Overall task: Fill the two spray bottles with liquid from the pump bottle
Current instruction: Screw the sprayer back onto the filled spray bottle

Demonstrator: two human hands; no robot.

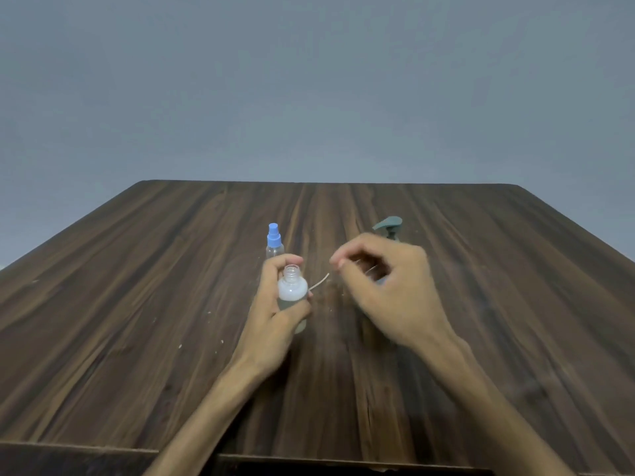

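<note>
Head view: two small spray bottles and one pump bottle [389,227] are on the dark wooden desk [137,286], all around its middle. The left hand [275,314] is clamped round an uncapped spray bottle [292,290] holding pale liquid. Just behind it stands a second, blue-capped spray bottle [274,242]. The right hand [388,286] pinches a thin dip tube [319,281]; whatever else it holds is blurred. It half hides the pump bottle.

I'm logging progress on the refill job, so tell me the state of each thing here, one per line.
Clear uncapped spray bottle: open neck, held upright in left hand, whitish liquid inside.
Thin white dip tube: out of the bottle, trailing from right hand; its spray cap is hidden.
Clear spray bottle with blue cap: capped, standing, looks empty.
Grey pump bottle head: fitted, upright, body hidden.
</note>
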